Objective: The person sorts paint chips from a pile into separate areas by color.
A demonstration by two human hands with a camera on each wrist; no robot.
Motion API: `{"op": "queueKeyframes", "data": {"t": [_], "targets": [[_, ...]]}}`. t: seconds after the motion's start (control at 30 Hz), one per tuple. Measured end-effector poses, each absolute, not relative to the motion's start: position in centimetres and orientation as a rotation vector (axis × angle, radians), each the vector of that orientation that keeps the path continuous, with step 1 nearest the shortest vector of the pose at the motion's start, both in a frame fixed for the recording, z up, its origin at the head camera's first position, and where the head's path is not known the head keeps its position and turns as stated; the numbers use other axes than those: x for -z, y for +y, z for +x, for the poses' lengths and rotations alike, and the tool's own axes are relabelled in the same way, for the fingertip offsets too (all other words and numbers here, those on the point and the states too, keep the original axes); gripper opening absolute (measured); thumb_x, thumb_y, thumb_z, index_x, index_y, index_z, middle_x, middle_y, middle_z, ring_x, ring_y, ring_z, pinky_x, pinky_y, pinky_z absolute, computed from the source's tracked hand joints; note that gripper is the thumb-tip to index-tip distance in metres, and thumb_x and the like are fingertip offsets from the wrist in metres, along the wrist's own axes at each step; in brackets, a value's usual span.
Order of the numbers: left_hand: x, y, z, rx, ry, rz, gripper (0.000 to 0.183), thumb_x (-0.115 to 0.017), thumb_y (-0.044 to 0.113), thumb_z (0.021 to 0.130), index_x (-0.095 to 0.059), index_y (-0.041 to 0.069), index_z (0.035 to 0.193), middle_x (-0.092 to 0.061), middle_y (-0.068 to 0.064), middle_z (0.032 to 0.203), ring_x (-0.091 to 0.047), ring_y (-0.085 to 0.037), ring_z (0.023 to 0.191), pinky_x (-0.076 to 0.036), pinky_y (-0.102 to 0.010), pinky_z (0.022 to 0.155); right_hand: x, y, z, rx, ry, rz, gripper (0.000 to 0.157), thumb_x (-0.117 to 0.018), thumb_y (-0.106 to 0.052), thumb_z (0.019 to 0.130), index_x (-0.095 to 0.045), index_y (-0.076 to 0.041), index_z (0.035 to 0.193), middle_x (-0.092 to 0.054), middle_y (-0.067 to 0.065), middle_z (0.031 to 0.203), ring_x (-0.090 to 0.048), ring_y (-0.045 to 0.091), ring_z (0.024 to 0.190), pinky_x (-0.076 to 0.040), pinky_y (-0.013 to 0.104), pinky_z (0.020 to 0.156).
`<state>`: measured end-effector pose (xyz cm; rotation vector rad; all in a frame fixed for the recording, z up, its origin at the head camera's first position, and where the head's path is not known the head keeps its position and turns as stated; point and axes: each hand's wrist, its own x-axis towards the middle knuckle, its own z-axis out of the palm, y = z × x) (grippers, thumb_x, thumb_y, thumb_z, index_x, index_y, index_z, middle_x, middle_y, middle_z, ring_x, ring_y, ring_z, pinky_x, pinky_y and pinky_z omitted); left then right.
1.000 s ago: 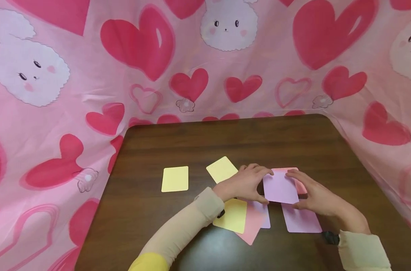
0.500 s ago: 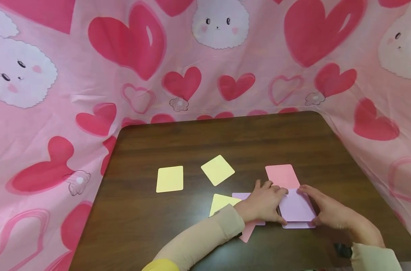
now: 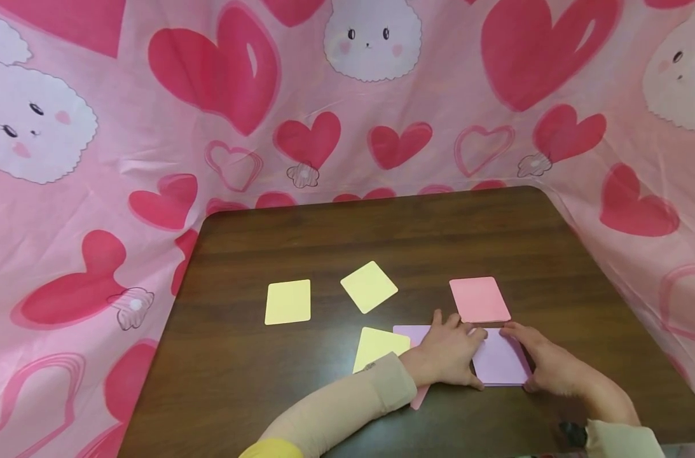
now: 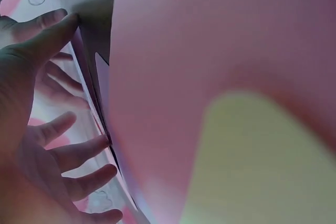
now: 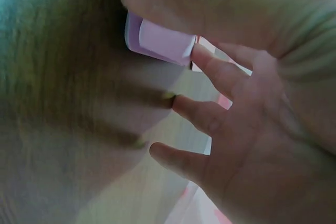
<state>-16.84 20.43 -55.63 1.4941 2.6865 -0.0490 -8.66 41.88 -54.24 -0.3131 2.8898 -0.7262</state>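
The left hand [image 3: 447, 351] and right hand [image 3: 557, 366] pinch opposite edges of stacked lilac square cards [image 3: 500, 356], their remaining fingers spread. The stack sits on the brown wood-grain desk [image 3: 267, 248]; pink heart-printed cloth [image 3: 181, 121] hangs behind.

Beige sleeves [image 3: 338, 404]; yellow cloth [image 3: 271, 449] higher up (left side)

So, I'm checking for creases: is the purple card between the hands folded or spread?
Spread: the head view shows the purple card as one unbroken face.
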Motion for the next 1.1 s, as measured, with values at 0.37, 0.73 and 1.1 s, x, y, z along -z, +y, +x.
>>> {"op": "queueKeyframes", "data": {"t": [0.37,0.73,1.1], "targets": [[54.9,18.1,-18.3,0.048,2.746,1.455,0.089,-0.066,0.088,0.066,-0.047,0.039,0.139,-0.055,0.017,0.133,-0.046,-0.014,0.124,-0.034,-0.051,0.105,53.5,40.1,-10.1,0.757,2.887,-0.322,0.093,-0.092,0.001,0.047,-0.053,0.0,0.131,-0.04,0.033,0.145,-0.042,0.053,0.125,-0.05,0.053,0.083],[49.6,10.0,-24.3,-0.229,2.931,1.196,0.091,-0.073,0.077,0.071,-0.047,0.029,0.145,-0.053,0.009,0.145,-0.045,-0.027,0.134,-0.034,-0.06,0.106,49.9,37.2,-14.1,0.965,3.047,-0.416,0.087,-0.092,-0.017,0.07,-0.044,-0.002,0.142,-0.036,0.028,0.151,-0.039,0.057,0.131,-0.029,0.041,0.117],[48.7,3.0,-28.1,-0.381,2.974,0.888,0.089,-0.078,0.068,0.074,-0.048,0.023,0.145,-0.052,0.004,0.146,-0.042,-0.03,0.135,-0.03,-0.064,0.107,48.2,33.0,-18.8,1.008,2.898,-0.464,0.093,-0.088,-0.019,0.078,-0.034,-0.003,0.152,-0.021,0.024,0.162,-0.035,0.056,0.138,-0.038,0.071,0.099]]}}
